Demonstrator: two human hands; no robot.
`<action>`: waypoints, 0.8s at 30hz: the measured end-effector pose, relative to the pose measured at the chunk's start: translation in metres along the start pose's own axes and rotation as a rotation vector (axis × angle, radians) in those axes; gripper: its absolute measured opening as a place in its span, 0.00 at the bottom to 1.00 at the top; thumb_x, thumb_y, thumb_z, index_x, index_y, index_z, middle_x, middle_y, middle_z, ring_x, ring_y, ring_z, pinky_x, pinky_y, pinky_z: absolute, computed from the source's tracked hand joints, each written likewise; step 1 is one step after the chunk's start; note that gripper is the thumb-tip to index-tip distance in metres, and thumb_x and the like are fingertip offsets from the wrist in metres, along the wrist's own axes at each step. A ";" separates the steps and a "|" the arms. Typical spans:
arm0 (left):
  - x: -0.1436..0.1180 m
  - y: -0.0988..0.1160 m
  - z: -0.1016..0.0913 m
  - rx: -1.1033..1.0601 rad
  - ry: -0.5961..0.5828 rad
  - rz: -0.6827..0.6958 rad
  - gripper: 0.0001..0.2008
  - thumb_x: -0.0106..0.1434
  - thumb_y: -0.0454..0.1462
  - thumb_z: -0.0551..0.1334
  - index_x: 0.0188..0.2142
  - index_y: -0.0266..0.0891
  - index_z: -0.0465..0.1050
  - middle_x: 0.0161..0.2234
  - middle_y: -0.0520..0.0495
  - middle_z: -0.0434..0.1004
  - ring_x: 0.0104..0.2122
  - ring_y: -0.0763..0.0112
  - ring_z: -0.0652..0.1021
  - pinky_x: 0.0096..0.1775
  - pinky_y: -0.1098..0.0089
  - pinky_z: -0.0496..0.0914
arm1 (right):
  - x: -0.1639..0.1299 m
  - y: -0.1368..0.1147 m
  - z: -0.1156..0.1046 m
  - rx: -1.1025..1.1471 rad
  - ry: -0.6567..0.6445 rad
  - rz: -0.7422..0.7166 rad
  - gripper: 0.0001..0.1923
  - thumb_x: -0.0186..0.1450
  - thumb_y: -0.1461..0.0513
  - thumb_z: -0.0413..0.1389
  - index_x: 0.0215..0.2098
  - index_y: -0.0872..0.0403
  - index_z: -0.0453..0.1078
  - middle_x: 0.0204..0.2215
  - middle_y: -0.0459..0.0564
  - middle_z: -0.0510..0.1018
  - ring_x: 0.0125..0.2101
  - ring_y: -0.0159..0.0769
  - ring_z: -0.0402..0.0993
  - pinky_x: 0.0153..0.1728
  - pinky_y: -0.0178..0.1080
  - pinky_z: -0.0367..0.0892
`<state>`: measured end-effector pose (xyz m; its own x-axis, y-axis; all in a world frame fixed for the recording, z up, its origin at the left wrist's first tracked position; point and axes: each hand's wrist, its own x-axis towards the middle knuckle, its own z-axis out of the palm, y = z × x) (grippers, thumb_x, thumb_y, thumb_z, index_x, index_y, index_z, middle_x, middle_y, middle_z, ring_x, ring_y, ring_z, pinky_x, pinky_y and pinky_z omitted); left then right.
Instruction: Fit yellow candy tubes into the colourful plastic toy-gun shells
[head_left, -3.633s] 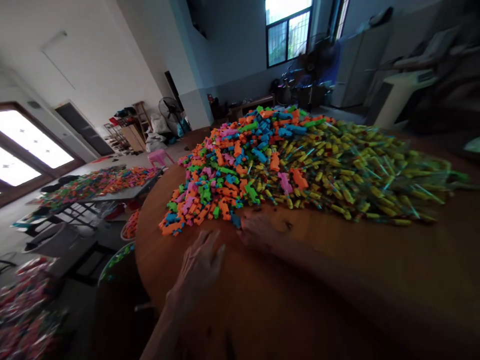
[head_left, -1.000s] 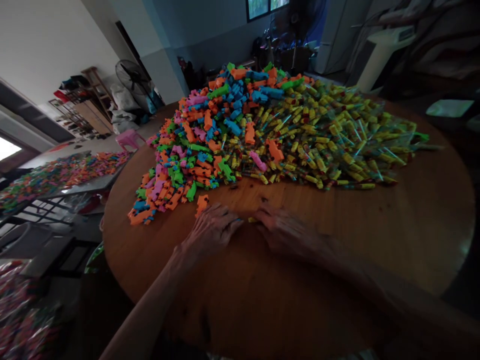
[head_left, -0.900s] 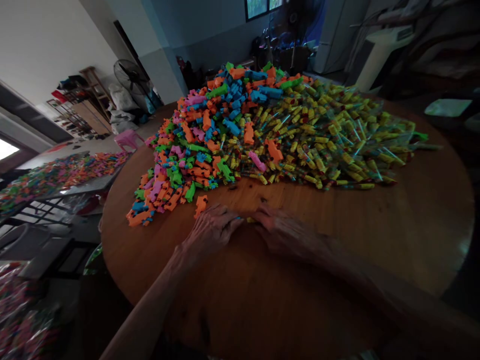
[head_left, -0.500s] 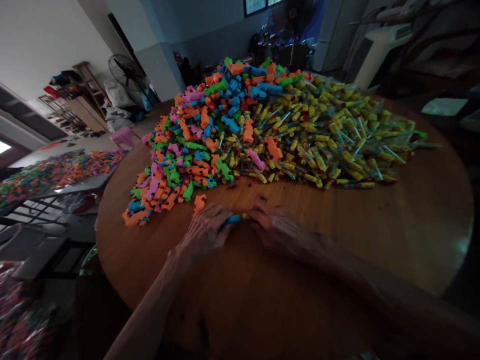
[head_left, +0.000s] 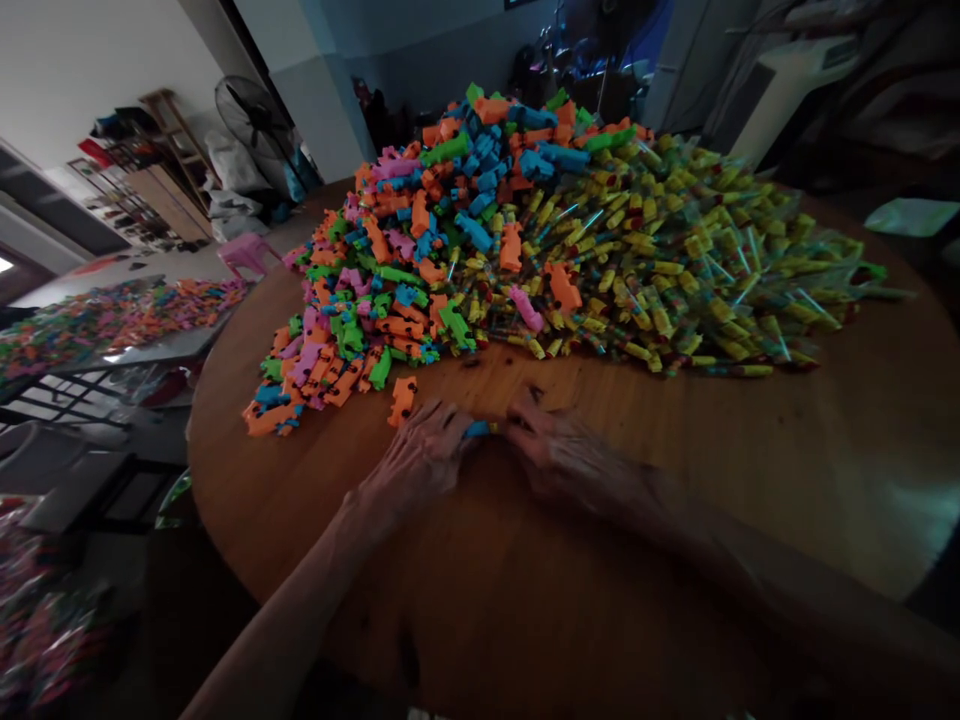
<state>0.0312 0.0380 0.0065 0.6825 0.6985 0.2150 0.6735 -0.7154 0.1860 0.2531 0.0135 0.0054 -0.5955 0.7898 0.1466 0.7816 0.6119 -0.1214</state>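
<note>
Left hand (head_left: 421,462) and right hand (head_left: 559,452) both palm-down on the round tabletop (head_left: 750,500), near its front-left part, fingertips pointing at each other. Between them a small blue piece (head_left: 475,430), with a bit of yellow at its right end, lies at the fingertips of both hands; left fingers curl onto its left end, right fingers close on the right end. Both hands pinched on the piece, grip partly blurred. Piece sits just off the wood or on it, cannot tell which.

Lone orange piece (head_left: 402,400) lies on the tabletop just beyond the left hand, close to the knuckles, not touching, apart from the heap.

Behind the hands a big pile covers the far half of the tabletop: left part is a mixed heap (head_left: 420,260) of orange, blue, green, pink plastic pieces, reaching down to the left edge; right part is a yellow heap (head_left: 675,270) of tube-like pieces in clear wrap, spreading toward the right edge. The two heaps merge in the middle. Front edge of the pile is near the hands, bare wood between.

Near half and right side of the tabletop is bare wood. Second table (head_left: 112,325) off to the left carries more coloured pieces. Fan (head_left: 244,105) stands far left behind
</note>
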 end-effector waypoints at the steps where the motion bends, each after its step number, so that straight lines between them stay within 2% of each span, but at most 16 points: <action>1: 0.000 0.001 0.001 0.017 -0.011 -0.007 0.10 0.73 0.33 0.50 0.42 0.36 0.69 0.40 0.42 0.70 0.43 0.60 0.69 0.44 0.59 0.65 | 0.000 0.000 -0.001 -0.008 -0.019 -0.008 0.15 0.64 0.70 0.47 0.44 0.59 0.73 0.40 0.56 0.73 0.25 0.31 0.62 0.27 0.38 0.55; 6: -0.001 0.001 0.005 0.047 -0.030 -0.009 0.08 0.71 0.31 0.50 0.42 0.36 0.67 0.40 0.42 0.68 0.42 0.59 0.67 0.43 0.58 0.65 | 0.001 0.001 -0.003 0.009 -0.059 -0.044 0.15 0.65 0.70 0.47 0.45 0.60 0.72 0.39 0.56 0.73 0.26 0.32 0.64 0.27 0.38 0.57; 10: -0.002 -0.001 0.008 0.031 -0.015 0.000 0.07 0.70 0.30 0.52 0.42 0.35 0.68 0.40 0.42 0.68 0.42 0.59 0.66 0.44 0.58 0.65 | 0.001 0.004 -0.004 0.020 -0.080 -0.070 0.10 0.64 0.69 0.49 0.39 0.57 0.72 0.38 0.54 0.72 0.25 0.32 0.63 0.26 0.38 0.57; 13: -0.002 0.000 0.008 0.013 -0.026 -0.006 0.09 0.70 0.30 0.51 0.43 0.34 0.68 0.40 0.41 0.68 0.43 0.59 0.66 0.45 0.59 0.65 | 0.000 0.003 -0.002 0.054 -0.083 -0.093 0.10 0.65 0.69 0.48 0.37 0.57 0.71 0.38 0.54 0.72 0.26 0.32 0.63 0.26 0.38 0.56; 18: -0.001 -0.002 0.011 0.003 0.035 0.001 0.07 0.71 0.33 0.52 0.39 0.35 0.68 0.40 0.41 0.68 0.42 0.59 0.66 0.44 0.59 0.65 | 0.000 -0.005 0.010 0.164 -0.060 0.056 0.13 0.71 0.68 0.42 0.39 0.57 0.69 0.35 0.52 0.73 0.25 0.32 0.62 0.25 0.38 0.55; 24: -0.001 -0.006 0.018 -0.003 0.083 0.017 0.07 0.72 0.34 0.52 0.38 0.36 0.67 0.37 0.43 0.68 0.39 0.60 0.66 0.40 0.60 0.64 | 0.004 -0.009 0.017 0.106 -0.014 0.100 0.13 0.73 0.67 0.42 0.41 0.57 0.69 0.33 0.50 0.73 0.23 0.31 0.62 0.24 0.40 0.53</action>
<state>0.0315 0.0414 -0.0118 0.6678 0.6828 0.2964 0.6614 -0.7270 0.1844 0.2403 0.0112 -0.0101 -0.5183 0.8474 0.1153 0.8137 0.5302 -0.2383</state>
